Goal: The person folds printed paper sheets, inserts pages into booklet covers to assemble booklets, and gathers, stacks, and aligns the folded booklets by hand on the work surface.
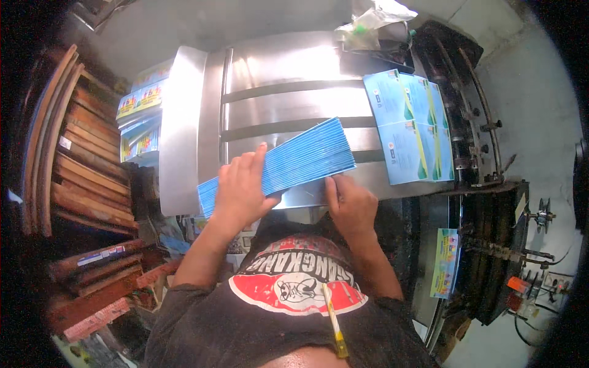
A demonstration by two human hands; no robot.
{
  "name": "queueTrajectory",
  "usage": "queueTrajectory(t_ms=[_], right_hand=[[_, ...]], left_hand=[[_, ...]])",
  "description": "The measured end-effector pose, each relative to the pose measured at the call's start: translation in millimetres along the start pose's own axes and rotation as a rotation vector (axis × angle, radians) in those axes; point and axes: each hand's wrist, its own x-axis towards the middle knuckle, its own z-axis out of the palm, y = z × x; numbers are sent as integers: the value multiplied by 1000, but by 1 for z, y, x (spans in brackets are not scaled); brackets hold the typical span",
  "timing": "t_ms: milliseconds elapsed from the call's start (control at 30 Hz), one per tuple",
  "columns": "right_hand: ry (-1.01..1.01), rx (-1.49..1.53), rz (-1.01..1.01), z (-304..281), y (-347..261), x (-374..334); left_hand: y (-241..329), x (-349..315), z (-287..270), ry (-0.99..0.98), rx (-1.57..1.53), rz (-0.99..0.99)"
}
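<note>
Blue bundle: long, many thin layers, pale lines running lengthwise along its face, wider at the right end than the left. It slanted over the near part of the metal worktop, right end farther from the body. Left hand gripped its left half, fingers across the face. Right hand curled at the lower right corner; pinching or merely touching, could not tell.

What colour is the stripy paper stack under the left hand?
The paper stack is blue with thin pale lines, clearest in the head view.
</note>
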Motion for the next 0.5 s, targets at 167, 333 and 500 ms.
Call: queueTrajectory(t_ms=[167,333,500], right_hand=[[-204,627,338,5,10,7],[-79,313,199,2,7,-8],[179,-1,122,-5,6,-10]], left_hand=[[1,0,-4,-26,29,-14],[2,0,-6,-7,43,8],[3,-2,-9,-64,29,-21]])
